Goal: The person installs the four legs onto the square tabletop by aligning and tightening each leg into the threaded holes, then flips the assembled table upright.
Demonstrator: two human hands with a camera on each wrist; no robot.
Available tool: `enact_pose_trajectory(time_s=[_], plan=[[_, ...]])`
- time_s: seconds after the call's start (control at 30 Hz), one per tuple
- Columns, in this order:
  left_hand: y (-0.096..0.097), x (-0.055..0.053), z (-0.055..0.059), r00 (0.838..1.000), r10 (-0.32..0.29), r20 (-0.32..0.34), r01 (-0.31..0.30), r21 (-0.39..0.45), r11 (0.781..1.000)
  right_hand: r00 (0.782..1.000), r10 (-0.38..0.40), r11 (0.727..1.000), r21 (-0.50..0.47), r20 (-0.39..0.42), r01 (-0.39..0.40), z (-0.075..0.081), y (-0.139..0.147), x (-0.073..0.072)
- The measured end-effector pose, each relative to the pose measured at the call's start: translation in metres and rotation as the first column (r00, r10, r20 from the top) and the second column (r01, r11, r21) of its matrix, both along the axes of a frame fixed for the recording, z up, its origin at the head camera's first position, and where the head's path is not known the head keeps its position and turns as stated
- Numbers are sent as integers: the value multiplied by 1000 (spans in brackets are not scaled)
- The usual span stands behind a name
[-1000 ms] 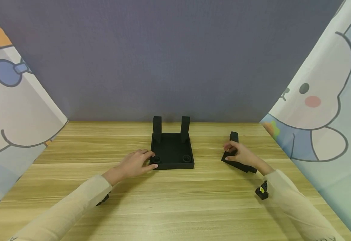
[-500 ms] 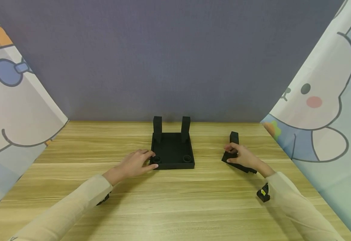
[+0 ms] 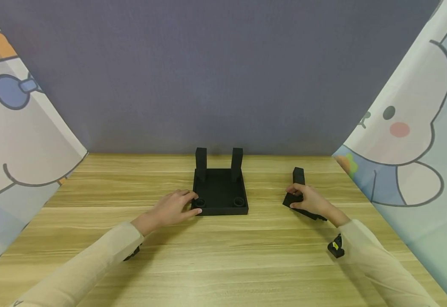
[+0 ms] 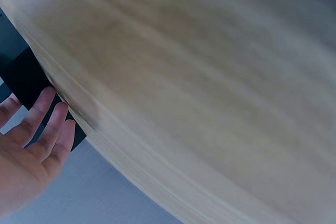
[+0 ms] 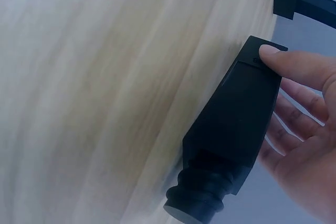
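Note:
A black square tabletop [image 3: 218, 187] lies upside down on the wooden table, with two upright legs [image 3: 201, 164] at its back corners. Two round sockets [image 3: 239, 202] show at the front. My left hand [image 3: 169, 208] rests against the left front corner, thumb at the front edge, fingers [image 4: 39, 109] lightly bent on the black side. Off to the right, my right hand [image 3: 311, 201] pinches a loose black leg [image 5: 231, 114], which lies on the table. Its thumb presses one end; the leg's ridged end [image 5: 197, 190] points away from the fingers.
Just behind the right hand's fingers is another black block [image 3: 298, 175], partly hidden. A small black piece with a yellow mark [image 3: 336, 246] shows under the right sleeve. A grey panel [image 3: 215, 85] rises behind the table [image 3: 208, 264], and printed curtains [image 3: 407, 128] flank it.
My right hand's fingers have closed in slightly on the loose leg. The left hand and the tabletop have stayed in place.

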State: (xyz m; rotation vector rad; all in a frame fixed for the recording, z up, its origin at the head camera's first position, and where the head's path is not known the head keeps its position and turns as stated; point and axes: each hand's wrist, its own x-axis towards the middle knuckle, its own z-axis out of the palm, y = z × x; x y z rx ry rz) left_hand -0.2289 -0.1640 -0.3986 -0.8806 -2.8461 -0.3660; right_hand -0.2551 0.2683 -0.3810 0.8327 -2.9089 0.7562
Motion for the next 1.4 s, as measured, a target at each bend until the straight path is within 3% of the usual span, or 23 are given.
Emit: enact_pose_trajectory(time_s=[0.67,1.0,1.4], plan=[[1,0,6,1000,-2,23,3,-9,1000,1000,2,999,44,-12,-1,3,0,-1],[0,0,8,999,-9,49,9,3,1000,1000,-4,1000,14,20,4,10,2,0],[-4,3,16,992,-11,127,7,31,999,1000,-19,998,-52,20,20,17,3,-1]])
